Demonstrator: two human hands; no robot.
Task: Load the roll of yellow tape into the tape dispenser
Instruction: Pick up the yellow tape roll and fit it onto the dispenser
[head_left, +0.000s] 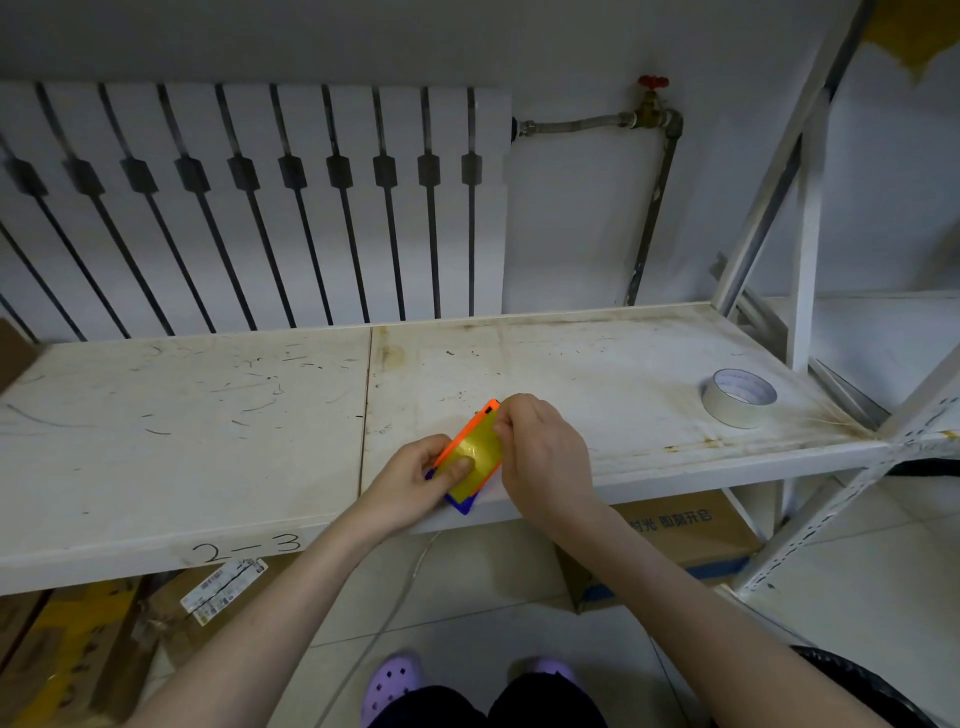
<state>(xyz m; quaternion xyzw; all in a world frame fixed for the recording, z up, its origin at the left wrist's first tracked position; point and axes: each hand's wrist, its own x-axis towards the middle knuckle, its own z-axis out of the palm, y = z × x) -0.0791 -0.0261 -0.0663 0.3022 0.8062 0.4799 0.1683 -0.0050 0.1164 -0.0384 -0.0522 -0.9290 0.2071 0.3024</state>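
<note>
An orange and blue tape dispenser (467, 428) with the roll of yellow tape (475, 454) sitting in it is held over the front edge of the white shelf (208, 415). My left hand (410, 480) grips the dispenser's lower end, thumb pressed on the yellow tape. My right hand (540, 457) pinches at the dispenser's upper right side, fingers closed on the yellow tape near the orange end. The dispenser's blue part (462, 503) sticks out below my left hand.
A white tape roll (738, 397) lies on the shelf to the right. The rack's metal uprights (802, 322) stand at the right. A radiator (249, 208) lines the wall behind. Cardboard boxes (685, 535) sit on the floor under the shelf.
</note>
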